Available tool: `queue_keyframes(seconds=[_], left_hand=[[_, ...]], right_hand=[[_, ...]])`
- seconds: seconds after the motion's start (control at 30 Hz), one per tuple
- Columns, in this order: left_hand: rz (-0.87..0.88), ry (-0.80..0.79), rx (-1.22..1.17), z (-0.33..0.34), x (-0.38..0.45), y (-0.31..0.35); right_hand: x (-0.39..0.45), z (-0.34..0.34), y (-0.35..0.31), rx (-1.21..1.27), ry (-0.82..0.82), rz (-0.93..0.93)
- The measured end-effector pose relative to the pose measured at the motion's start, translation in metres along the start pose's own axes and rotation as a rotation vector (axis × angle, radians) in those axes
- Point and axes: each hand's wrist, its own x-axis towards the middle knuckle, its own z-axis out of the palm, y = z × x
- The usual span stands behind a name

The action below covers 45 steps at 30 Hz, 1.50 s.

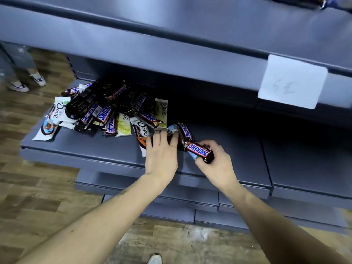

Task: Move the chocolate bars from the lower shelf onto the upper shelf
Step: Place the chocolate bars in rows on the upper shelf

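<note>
A heap of several chocolate bars point(99, 111), brown Snickers and white or yellow Dove wrappers, lies on the left part of the grey lower shelf point(95, 147). My right hand point(215, 164) grips a brown Snickers bar point(200, 151) just above the shelf, with a light blue wrapper under it. My left hand point(162, 155) reaches over the pile's right end, fingers curled down onto a bar with a light blue wrapper point(173, 129); its grip is hidden. Another Snickers bar point(185, 131) lies between the hands. The upper shelf point(171, 21) stretches above; a dark bar point(297, 0) shows at its top right.
A white price tag point(291, 81) hangs on the upper shelf's front edge at right. Lower grey shelves point(152, 195) stick out beneath. Wooden floor spreads left and below. Another person's legs and shoes point(24, 80) stand at far left. My shoe point(155, 259) shows at the bottom.
</note>
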Motion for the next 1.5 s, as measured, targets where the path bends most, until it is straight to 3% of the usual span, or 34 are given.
queue_keyframes(seconds=[0.13,0.27,0.47,1.03,1.4,1.5], left_hand=[[0.100,0.012,-0.108,0.002,0.010,0.017],[0.208,-0.114,-0.161,0.004,0.014,0.028],[0.145,-0.105,-0.150,-0.004,0.018,0.027],[0.064,-0.127,-0.310,-0.002,0.020,0.015],[0.036,-0.106,-0.364,0.000,0.018,0.015],[0.044,-0.101,-0.374,0.001,0.016,0.014]], right_hand=[[-0.004,-0.018,0.017,-0.026,0.066,-0.003],[-0.010,-0.034,0.037,-0.113,0.173,-0.009],[-0.005,-0.029,0.035,-0.021,0.254,0.111],[-0.005,-0.026,0.029,0.056,0.343,0.180],[-0.003,-0.029,0.022,0.140,0.343,0.322],[-0.005,-0.035,0.024,0.104,0.247,0.293]])
